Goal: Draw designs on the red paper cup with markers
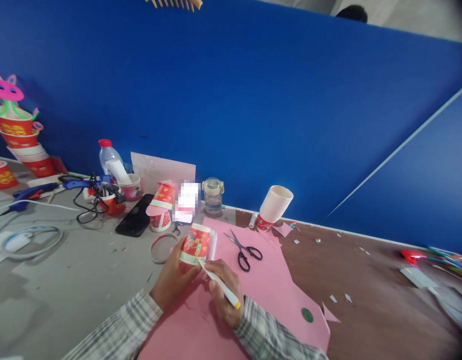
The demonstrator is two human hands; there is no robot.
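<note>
My left hand (174, 278) is wrapped around a red patterned paper cup (196, 242), which stands upside down with its rim downward. In my right hand (227, 294) is a white marker (223, 286) with a yellow end; its tip meets the cup near the rim. Both hands are over a large sheet of pink paper (268, 300). Black-handled scissors (243, 252) lie spread on the sheet, right of the cup. A flat dark green disc (307, 315) rests near the sheet's right corner.
Behind stand a cup figure (160, 220), a lidded clear jar (213, 195) and a tilted stack of paper cups (274, 205). A black phone (136, 216) and cabled glue guns (39, 192) lie left. Paper scraps (333, 299) dot the brown table right. A blue partition (231, 100) closes the back.
</note>
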